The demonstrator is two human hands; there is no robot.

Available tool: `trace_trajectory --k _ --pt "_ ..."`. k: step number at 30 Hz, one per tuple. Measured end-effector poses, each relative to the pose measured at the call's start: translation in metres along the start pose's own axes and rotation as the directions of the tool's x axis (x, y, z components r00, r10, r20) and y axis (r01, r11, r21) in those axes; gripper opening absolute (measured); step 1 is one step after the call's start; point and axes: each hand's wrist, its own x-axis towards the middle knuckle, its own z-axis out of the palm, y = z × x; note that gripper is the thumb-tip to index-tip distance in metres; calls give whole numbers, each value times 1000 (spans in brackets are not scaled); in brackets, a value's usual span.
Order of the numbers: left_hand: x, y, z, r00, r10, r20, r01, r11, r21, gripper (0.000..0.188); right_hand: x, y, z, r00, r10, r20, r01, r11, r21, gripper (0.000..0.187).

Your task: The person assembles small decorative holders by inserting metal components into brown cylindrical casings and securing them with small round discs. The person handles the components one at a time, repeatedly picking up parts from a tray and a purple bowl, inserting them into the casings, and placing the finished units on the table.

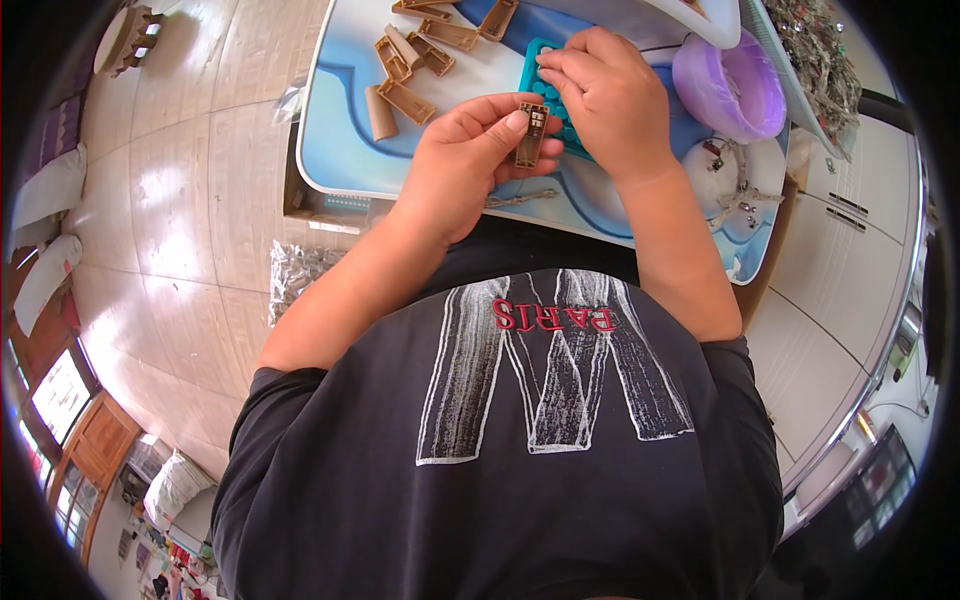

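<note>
From where I stand, taking the small brown case (531, 150) as the middle of the clock, the person's left hand (462, 152) comes in from about 8 o'clock and holds it between thumb and fingers, its hollow side turned up and its long side nearly upright to the wearer. There are small pale and dark parts showing inside its upper half, too tiny for me to name. The right hand (614, 92) is at 2 o'clock, its thumb and forefinger drawn to a narrow pinch over the teal tray (530, 74), which sits just beyond the case, round 12 o'clock and partly covered by both hands. I can't tell whether anything is caught between those fingertips. More brown cases (408, 103) lie loose on the blue-and-white table (332, 150) toward 10 o'clock, some hollow side up, while a purple bowl (697, 92) stands out past the right hand, between 2 and 3 o'clock. A few grey strands (522, 198) rest at 6 o'clock, close under the left hand. To my eye, the step in hand is getting a small part from the tray; the next move would call for a firm pinch and a steady left hand, keeping the case level and its hollow facing up.
</note>
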Motion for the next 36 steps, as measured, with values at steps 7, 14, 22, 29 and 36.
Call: trace_trajectory --k 7,14,22,29,36 --pt "0 -1 -1 1000 1 6 -1 1000 -10 31 -14 1 -4 992 93 -88 -63 954 294 11" --pt "-1 -1 3 999 19 -31 -20 999 -38 27 -25 -9 -6 997 36 -70 -12 948 319 12" --pt "-1 -5 2 998 37 -49 -38 999 -18 29 -27 -16 -5 997 65 -35 -50 943 330 11" --pt "-2 -8 3 997 49 -62 -49 999 -4 28 -31 -16 -4 998 63 14 -64 941 332 8" --pt "-4 -4 3 997 28 -75 -28 1000 -3 26 -20 -8 -13 999 -29 -23 35 939 343 5"
